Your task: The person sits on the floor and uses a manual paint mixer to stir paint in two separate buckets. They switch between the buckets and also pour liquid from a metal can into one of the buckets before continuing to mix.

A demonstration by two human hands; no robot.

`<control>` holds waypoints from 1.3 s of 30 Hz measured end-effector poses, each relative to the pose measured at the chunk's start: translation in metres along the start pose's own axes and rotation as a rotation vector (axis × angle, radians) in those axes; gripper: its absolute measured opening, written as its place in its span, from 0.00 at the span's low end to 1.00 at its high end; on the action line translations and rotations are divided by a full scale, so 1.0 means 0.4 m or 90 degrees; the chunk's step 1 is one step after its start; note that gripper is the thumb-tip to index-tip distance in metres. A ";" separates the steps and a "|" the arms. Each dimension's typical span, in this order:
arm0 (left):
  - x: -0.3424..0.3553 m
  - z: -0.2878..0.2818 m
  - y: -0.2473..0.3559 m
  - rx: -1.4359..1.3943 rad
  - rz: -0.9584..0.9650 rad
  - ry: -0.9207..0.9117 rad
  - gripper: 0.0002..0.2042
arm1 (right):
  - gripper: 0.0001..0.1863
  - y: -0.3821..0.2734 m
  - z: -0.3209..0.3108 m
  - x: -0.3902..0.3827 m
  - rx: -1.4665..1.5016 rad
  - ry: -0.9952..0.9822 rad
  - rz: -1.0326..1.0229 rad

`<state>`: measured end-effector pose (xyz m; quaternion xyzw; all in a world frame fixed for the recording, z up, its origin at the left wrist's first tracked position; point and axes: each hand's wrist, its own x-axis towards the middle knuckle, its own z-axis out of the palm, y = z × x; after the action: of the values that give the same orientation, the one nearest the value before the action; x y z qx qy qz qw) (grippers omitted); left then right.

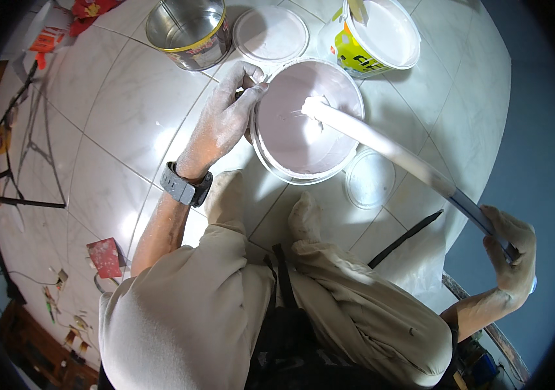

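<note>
A white bucket [277,136] of pale paint stands between my dusty feet. My left hand [232,117] is closed on the left side of its rim, and I wear a grey watch on that wrist. My right hand [505,250] grips the lower right end of a long white pipe-like stick [391,149], grey toward the hand. The stick slants across the bucket, its coated far end down in the paint near the middle.
Behind stand an open metal tin [186,49], a white lid [269,36] and a green-labelled bucket [368,49]. A clear lid [370,179] and black strip [405,238] lie right. Sandpaper [104,259] and a black metal frame [17,200] are left; a blue wall [537,130] is right.
</note>
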<state>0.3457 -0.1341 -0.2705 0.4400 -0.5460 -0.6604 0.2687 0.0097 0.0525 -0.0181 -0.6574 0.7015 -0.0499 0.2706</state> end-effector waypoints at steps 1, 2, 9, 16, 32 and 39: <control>-0.001 0.000 0.002 0.005 0.002 -0.002 0.09 | 0.26 -0.009 -0.002 0.001 -0.022 0.001 0.002; -0.002 0.001 0.003 0.013 0.009 0.001 0.09 | 0.26 -0.015 -0.001 0.001 -0.043 0.002 0.003; -0.009 0.014 0.010 0.024 0.010 0.001 0.09 | 0.23 -0.039 0.005 -0.008 -0.146 0.044 0.037; -0.017 0.026 0.017 0.013 -0.009 -0.020 0.11 | 0.22 -0.057 0.010 0.006 -0.269 0.028 0.017; -0.026 0.077 0.043 -0.020 0.062 -0.059 0.09 | 0.20 -0.065 0.225 0.149 -0.320 -0.060 0.081; -0.028 0.064 0.046 -0.010 0.026 -0.037 0.10 | 0.21 -0.066 0.162 0.125 -0.419 -0.130 0.075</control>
<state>0.3265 -0.1171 -0.2490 0.4070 -0.5576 -0.6713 0.2697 0.0625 0.0202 -0.0774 -0.6694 0.6860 0.2607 0.1152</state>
